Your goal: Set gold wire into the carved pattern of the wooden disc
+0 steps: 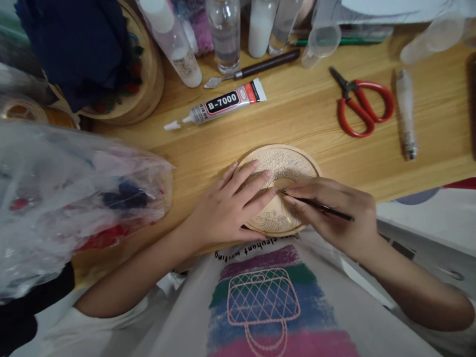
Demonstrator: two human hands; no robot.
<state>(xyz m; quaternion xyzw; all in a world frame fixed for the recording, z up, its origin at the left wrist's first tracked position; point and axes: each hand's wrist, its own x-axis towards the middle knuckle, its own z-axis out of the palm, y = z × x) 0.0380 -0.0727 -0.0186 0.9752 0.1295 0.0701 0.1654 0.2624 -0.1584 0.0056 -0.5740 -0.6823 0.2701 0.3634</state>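
A round, pale wooden plate with fine dark line patterns, scale-like at the top and wave-like at the bottom, sits at the table's near edge. My left hand lies across its left side, fingers stretched and spread over the surface. In my right hand a thin dark pen-like tool is pinched between thumb and fingers. Its tip meets the plate near the middle, close to my left fingertips. Whether it is a pen or another slim tool, I cannot tell.
Beyond the plate lie a B-7000 glue tube, a dark-handled palette knife and red-handled pliers. A marker-like stick lies to the right. Bottles stand behind. Clear plastic bags and a round wooden box occupy the left.
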